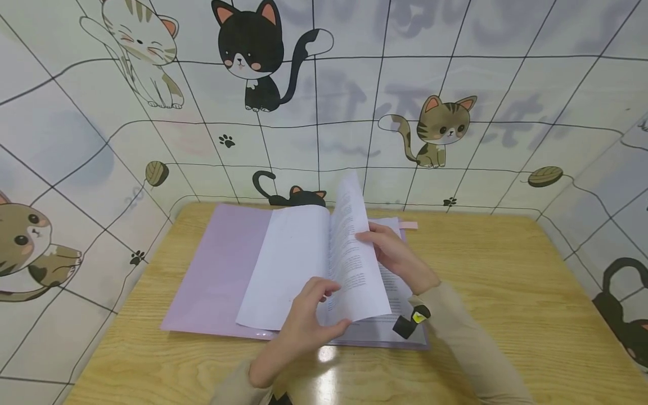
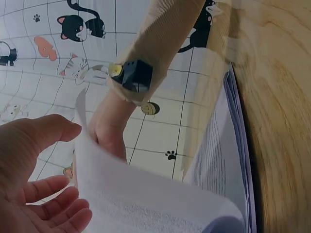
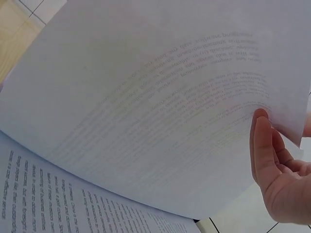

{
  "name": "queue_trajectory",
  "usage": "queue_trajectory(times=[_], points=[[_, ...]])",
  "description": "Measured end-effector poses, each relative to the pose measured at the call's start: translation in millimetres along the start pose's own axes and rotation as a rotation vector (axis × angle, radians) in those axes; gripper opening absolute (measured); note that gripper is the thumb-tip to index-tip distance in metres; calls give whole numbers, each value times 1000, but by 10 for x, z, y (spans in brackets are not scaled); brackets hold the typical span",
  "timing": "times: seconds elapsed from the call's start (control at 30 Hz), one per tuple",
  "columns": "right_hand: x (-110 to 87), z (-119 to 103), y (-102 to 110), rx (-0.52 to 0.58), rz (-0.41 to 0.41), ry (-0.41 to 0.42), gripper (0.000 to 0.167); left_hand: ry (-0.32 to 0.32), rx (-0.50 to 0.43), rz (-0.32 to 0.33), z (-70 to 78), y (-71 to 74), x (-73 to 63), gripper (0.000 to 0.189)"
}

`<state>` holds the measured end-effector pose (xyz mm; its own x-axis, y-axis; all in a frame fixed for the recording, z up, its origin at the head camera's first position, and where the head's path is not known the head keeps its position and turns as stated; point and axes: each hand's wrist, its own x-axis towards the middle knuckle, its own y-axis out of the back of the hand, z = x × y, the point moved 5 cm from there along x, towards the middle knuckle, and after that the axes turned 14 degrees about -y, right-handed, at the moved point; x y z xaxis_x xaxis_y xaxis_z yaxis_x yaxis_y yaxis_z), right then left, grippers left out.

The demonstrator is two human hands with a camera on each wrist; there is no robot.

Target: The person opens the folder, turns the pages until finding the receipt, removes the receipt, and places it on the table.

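Note:
A purple folder (image 1: 217, 270) lies spread on the table with printed sheets inside. One sheet of paper (image 1: 354, 264) stands raised and curved above the others, text on its left-facing side. My right hand (image 1: 397, 253) pinches this sheet at its right edge; in the right wrist view its fingers (image 3: 265, 145) lie against the paper. My left hand (image 1: 309, 320) is at the sheet's near lower side, thumb and fingers spread apart with nothing gripped. In the left wrist view the thumb (image 2: 58, 131) of that hand is close to the paper's edge; contact cannot be told.
The folder is on a wooden table (image 1: 496, 281). A backdrop (image 1: 349, 95) with cartoon cats and grid lines rises behind and at both sides. A pink tab (image 1: 409, 225) sticks out at the folder's upper right. Each wrist wears a small dark camera, one (image 1: 405, 326) on the right.

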<state>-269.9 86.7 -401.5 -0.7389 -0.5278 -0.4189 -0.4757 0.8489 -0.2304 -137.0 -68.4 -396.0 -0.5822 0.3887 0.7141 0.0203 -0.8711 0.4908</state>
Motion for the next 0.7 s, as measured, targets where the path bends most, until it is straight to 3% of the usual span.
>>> queue_trajectory(times=[0.3,0.7], points=[[28,-12,-32,-28,22,19,49,-20,114,-13,145,-128,70,65],[28,-26,-61,-34,6,31,50,0,189,139,99,-36,42,55]])
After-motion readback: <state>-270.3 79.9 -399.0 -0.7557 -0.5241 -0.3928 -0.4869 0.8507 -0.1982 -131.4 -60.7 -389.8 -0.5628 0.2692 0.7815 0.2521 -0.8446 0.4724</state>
